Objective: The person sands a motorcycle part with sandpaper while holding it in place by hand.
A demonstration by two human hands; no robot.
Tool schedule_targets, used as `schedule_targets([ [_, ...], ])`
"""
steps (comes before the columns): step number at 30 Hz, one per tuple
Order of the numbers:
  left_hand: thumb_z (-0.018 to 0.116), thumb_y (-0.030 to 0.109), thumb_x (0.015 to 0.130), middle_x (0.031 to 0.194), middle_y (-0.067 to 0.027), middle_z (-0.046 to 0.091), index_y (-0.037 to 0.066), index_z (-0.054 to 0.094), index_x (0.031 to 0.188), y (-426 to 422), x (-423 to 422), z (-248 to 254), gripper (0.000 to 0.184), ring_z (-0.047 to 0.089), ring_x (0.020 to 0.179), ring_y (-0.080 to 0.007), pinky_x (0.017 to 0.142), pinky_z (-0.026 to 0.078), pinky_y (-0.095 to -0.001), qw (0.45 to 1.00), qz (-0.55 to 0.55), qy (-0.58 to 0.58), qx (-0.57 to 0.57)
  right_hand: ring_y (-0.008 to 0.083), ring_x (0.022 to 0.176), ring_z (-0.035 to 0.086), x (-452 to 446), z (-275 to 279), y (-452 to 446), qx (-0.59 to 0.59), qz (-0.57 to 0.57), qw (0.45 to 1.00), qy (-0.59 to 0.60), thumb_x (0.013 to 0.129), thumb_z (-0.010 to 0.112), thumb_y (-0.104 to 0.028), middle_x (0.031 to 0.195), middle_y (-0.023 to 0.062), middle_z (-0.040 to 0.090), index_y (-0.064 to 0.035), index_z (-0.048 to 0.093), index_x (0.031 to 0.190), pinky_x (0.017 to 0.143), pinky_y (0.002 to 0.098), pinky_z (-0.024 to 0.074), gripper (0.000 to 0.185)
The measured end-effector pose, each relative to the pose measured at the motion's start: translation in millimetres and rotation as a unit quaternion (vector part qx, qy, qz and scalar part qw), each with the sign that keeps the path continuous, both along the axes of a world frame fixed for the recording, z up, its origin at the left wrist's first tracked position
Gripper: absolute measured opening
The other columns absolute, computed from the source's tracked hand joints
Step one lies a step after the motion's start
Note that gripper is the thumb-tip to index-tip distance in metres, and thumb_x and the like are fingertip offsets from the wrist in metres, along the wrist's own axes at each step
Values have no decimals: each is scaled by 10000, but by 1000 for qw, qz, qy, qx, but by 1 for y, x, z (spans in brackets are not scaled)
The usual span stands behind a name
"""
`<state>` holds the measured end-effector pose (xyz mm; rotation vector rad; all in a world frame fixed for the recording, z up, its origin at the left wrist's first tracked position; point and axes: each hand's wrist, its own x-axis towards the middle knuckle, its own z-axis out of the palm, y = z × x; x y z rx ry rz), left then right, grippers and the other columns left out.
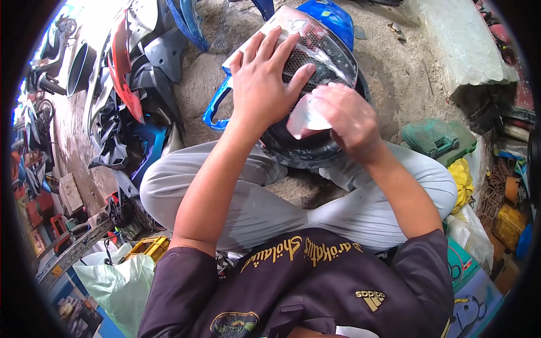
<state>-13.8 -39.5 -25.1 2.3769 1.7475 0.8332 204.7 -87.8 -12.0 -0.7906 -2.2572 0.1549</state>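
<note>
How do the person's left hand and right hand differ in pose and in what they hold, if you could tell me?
The left hand is opened flat with fingers spread on the mesh-patterned panel; the right hand is bent, fingers close together.
The left hand grasps nothing, while the right hand holds a pale sheet.
Both are bare.

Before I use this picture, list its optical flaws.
Head view: dark, rounded borders and a bulging, wide-lens distortion; head view: bright glare on the pale sheet at the right hand; head view: that hand looks slightly motion-blurred, the left hand crisper; head view: upper-left edge washed out.
</note>
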Motion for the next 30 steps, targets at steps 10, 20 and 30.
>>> schedule_targets([
  [10, 717, 600, 985, 1635, -68, 588, 298, 679, 1539, 7, -18, 2, 632, 487, 1518, -353, 1202, 341, -546, 999, -42, -10, -11, 371, 1174, 761, 1, 8, 12, -4, 14, 1000, -5, 932, 738, -91, 1185, 197, 779, 11, 750, 1196, 1094, 510, 599, 282],
  [20, 791, 491, 936, 1525, -55, 677, 304, 781, 1395, 8, -14, -3, 495, 556, 1448, -337, 1162, 365, -520, 997, -39, -64, 15, 377, 1114, 777, 7, 9, 19, -3, 7, 1000, 1, 887, 782, -111, 1148, 181, 786, 3, 752, 1152, 1043, 506, 625, 290],
  [30, 789, 470, 956, 1579, -30, 648, 323, 759, 1440, 5, -15, 1, 507, 532, 1475, -319, 1188, 351, -501, 998, -38, -44, -1, 367, 1133, 773, 15, 10, 13, -12, 8, 1000, -1, 891, 749, -118, 1175, 196, 781, 12, 742, 1179, 1067, 506, 616, 316],
])
